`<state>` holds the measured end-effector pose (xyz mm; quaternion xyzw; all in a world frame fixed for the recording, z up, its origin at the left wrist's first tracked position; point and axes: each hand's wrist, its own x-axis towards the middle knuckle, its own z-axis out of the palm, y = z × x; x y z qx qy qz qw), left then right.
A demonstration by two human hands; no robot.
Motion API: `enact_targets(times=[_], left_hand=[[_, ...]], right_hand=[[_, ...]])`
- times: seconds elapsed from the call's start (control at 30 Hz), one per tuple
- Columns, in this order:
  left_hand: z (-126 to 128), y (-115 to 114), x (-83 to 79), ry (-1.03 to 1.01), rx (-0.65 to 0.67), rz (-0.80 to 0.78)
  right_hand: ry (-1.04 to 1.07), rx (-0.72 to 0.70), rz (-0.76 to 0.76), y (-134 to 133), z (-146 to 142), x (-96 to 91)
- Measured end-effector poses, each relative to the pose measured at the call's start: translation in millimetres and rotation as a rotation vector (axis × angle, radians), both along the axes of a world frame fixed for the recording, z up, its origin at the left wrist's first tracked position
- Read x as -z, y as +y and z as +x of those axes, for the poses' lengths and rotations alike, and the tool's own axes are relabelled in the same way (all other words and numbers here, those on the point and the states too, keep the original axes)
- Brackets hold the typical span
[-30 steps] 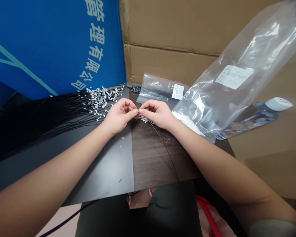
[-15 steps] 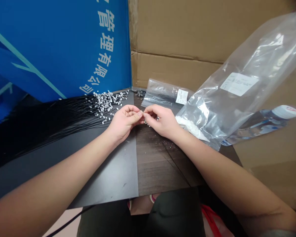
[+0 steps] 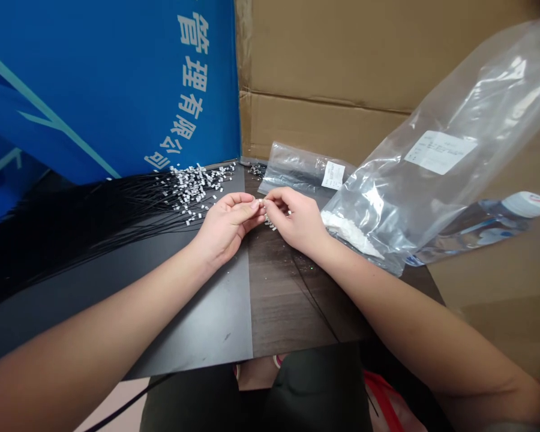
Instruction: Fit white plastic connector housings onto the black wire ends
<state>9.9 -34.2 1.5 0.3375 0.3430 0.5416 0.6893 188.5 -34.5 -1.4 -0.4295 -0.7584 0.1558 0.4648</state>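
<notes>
Both hands meet fingertip to fingertip over the middle of the table. My left hand (image 3: 227,225) is closed in a pinch, with a tiny white connector (image 3: 260,202) between thumb and forefinger. Close against it, my right hand (image 3: 297,219) is also closed in a pinch. A thin black wire (image 3: 312,291) comes out from under that hand and runs down past the table's front edge; its upper end is hidden by the fingers. Small white connectors (image 3: 270,223) lie on the table just behind the fingertips, partly covered by my right hand.
Left lies a large bundle of black wires (image 3: 72,222) with white connector ends (image 3: 193,186). A small labelled plastic bag (image 3: 297,162) is behind my hands. To the right are a large clear bag (image 3: 387,198) holding white pieces and a bottle (image 3: 481,225). Cardboard (image 3: 324,54) stands behind.
The fingertips have shifted slightly, and the white connector between them now shows more clearly. The black wire has moved a little to the left.
</notes>
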Motion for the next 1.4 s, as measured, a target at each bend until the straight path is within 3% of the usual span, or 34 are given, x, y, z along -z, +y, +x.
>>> enact_targets(times=[0.3,0.63,0.93,1.4], left_hand=[[-1,-3,2.6,0.106,-0.084,0.069],[-6,2,-2.6,0.224,-0.084,0.108],[-11,6,-2.3,0.225,0.023,0.105],[-20,12,-3.1,0.265,0.13,0.114]], right_hand=[[0.009,-0.048,-0.033,3,2,3.1],[-0.036,-0.094,-0.014,7,14,-2.1],[-0.089,-0.195,0.009,10,19,-5.2],[-0.242,-0.177,0.026,4,19,-14.9]])
